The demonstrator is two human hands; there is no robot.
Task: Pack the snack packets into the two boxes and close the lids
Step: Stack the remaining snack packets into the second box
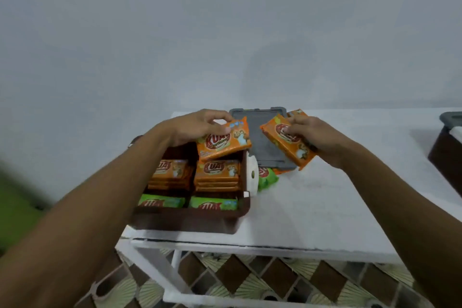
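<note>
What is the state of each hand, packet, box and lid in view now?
left hand, grips an orange packet above the brown box.
right hand, grips a second orange packet over the grey lid.
brown box, open, partly filled with packets.
grey lid, off, flat on the table.
green packet, loose on the table beside the box.

Open brown box [185, 220] holds stacked orange packets [217, 170] and green packets [212, 204]; grey lid [262, 144] lies flat beside it
</note>
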